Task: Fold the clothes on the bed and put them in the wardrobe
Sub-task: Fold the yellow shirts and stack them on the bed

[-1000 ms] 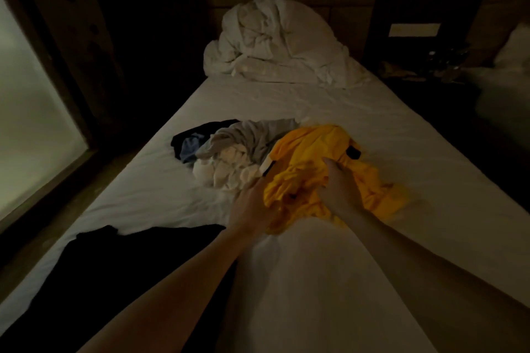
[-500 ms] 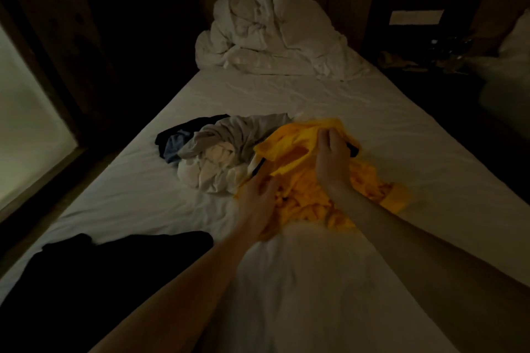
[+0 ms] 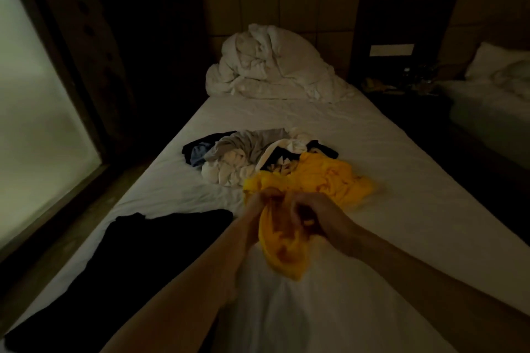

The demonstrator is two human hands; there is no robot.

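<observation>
A crumpled yellow garment (image 3: 324, 180) lies in the middle of the white bed (image 3: 387, 180), its near end lifted off the sheet. My left hand (image 3: 259, 203) grips that near end on the left, and my right hand (image 3: 318, 215) pinches it on the right; yellow cloth hangs between and below them. Just behind it sits a pile of grey, white and dark clothes (image 3: 243, 155). A black garment (image 3: 137, 261) lies flat on the near left of the bed.
A bunched white duvet (image 3: 272, 66) fills the head of the bed against the padded headboard. A large window (image 3: 34, 112) runs along the left. A dark nightstand (image 3: 401, 89) with small items and a second bed (image 3: 493, 100) stand to the right.
Both hands have pulled the yellow garment toward me and lifted its near end. The dark and white clothes it covered now show behind it. The view has tilted up.
</observation>
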